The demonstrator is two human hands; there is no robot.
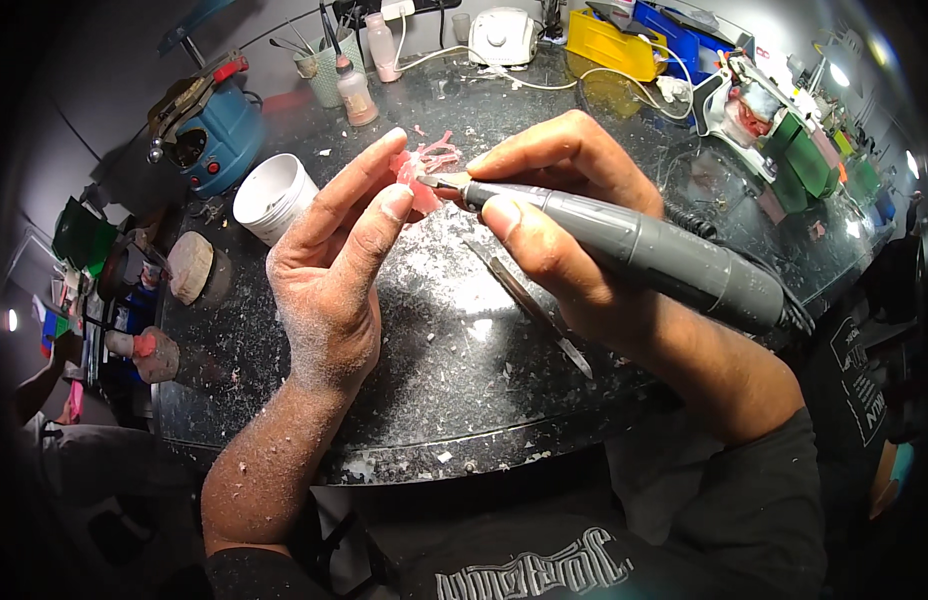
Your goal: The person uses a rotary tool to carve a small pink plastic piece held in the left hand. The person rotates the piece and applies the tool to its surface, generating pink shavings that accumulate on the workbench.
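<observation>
Between the thumb and fingers of my left hand [329,255] is a small pink denture piece [414,172], thin and branching at its far side. White dust coats that hand and wrist. My right hand [559,260] grips a dark grey rotary handpiece [654,250] like a pen, its cord trailing off at the back end. The metal tip of the handpiece meets the pink piece, or comes very close to it. Below the hands, a slim metal carving knife [532,305] lies slantwise on the dusty black worktop [434,400].
A white tub [271,200] stands left of my left hand, with a round plaster block [191,267] beyond. Farther back are a blue machine [214,145], a pink bottle [356,95], a white control box [504,38] and a yellow bin [612,45]. Another person's arm [49,385] shows far left.
</observation>
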